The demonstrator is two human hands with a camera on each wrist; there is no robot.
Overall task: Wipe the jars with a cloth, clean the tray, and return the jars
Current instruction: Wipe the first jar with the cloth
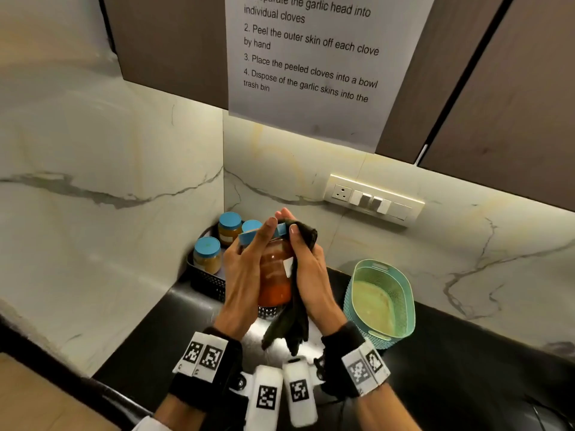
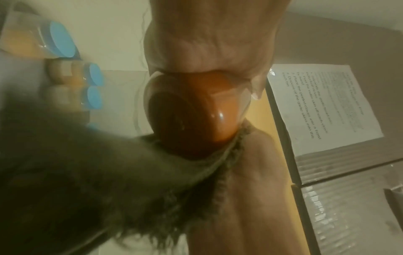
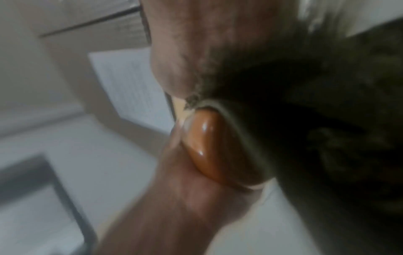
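A glass jar [image 1: 275, 275] of orange-red paste with a blue lid [image 1: 249, 236] is held up over the black mesh tray [image 1: 207, 283]. My left hand [image 1: 245, 269] grips the jar's left side, fingers reaching up to the lid. My right hand [image 1: 311, 269] holds a dark cloth [image 1: 292, 321] against the jar's right side and lid, with the cloth's tail hanging below. The left wrist view shows the jar's base [image 2: 191, 112] and the cloth [image 2: 87, 172] beside it. In the blurred right wrist view the cloth [image 3: 316, 120] wraps the jar [image 3: 209, 150].
Three blue-lidded jars [image 1: 207, 255] stand in the tray, in the corner of the marble walls. A teal basket [image 1: 381, 303] sits to the right on the black counter [image 1: 149, 346]. A switch panel [image 1: 373, 199] is on the back wall and a paper sheet [image 1: 311, 57] hangs from the cabinets.
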